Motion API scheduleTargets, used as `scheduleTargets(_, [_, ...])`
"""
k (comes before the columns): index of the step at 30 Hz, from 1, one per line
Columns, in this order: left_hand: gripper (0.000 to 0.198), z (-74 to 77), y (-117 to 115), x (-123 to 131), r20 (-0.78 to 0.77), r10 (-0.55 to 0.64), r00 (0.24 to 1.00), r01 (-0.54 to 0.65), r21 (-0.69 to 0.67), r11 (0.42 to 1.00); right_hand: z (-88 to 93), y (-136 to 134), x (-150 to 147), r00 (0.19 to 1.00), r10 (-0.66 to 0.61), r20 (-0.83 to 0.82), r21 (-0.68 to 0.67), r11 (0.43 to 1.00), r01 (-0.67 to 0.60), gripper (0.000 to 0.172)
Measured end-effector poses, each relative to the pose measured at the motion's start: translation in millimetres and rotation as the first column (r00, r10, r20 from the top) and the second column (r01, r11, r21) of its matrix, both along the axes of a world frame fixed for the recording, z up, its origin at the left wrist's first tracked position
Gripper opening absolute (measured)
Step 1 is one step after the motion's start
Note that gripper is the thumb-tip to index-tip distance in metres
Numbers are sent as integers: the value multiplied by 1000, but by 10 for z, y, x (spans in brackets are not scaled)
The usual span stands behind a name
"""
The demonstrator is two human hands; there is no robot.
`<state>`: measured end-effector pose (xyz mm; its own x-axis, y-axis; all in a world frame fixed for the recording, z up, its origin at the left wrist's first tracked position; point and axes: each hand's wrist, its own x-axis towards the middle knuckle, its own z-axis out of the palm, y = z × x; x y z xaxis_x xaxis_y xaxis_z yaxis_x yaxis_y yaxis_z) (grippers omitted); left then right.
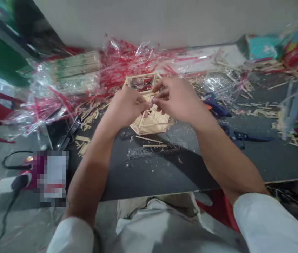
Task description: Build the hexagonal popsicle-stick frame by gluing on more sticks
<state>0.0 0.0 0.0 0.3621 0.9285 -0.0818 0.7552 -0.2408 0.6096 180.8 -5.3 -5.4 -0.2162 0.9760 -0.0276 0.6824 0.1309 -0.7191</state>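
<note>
White short sleeves (270, 223) are noted nearest the camera, with both forearms extended over a black flat-topped table (138, 184). On the near part of its surface, two thin pale wooden sticks (152, 145) are found lying loose, just in front of the work.

Beyond them, a many-sided openwork structure of pale wooden sticks (151, 129) is seated on the table, between and beneath the hands. Its lower part is judged built: sticks are laid in close, stacked rows, and a ribbed, sloping interior is presented. At its far side a raised frame of slim struts and a top rail is seen, with open gaps left between; the upper portion is therefore judged incomplete. How many pieces remain to be fitted cannot be determined.

The left hand (129, 105) and the right hand (179, 98) are brought together over the structure, fingertips bent inward and nearly meeting. Whether anything small is pinched in either grip cannot be told.

To the right, a dark-blue tool with an orange part (219, 108) is observed. Farther back, crumpled red-and-clear plastic wrapping (127, 61) and a wrapped bundle of pale sticks (77, 65) are recorded, the latter suggesting stock still unused.
</note>
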Motion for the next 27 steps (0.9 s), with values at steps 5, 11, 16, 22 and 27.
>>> scheduleTargets(5, [28, -45, 15, -29, 42, -4, 999, 4, 0, 1000, 22, -25, -4, 1000, 20, 12, 23, 1000, -20, 18])
scheduleTargets(11, [24, -56, 13, -24, 65, 22, 998, -21, -21, 1000, 3, -16, -36, 1000, 2, -7, 8, 1000, -2, 16])
scheduleTargets(16, [23, -38, 5, -15, 64, 35, 997, -33, -29, 999, 100, -26, 20, 997, -80, -14, -36, 996, 79, 19])
scheduleTargets(22, [24, -64, 24, -33, 73, 35, 997, -32, -40, 999, 326, -43, 374, 960, -221, 170, 63, 975, 214, 20])
scheduleTargets(27, [25, -76, 18, -45, 97, 25, 995, -22, -33, 999, 427, -48, 624, 881, -328, 342, 135, 944, 300, 20])
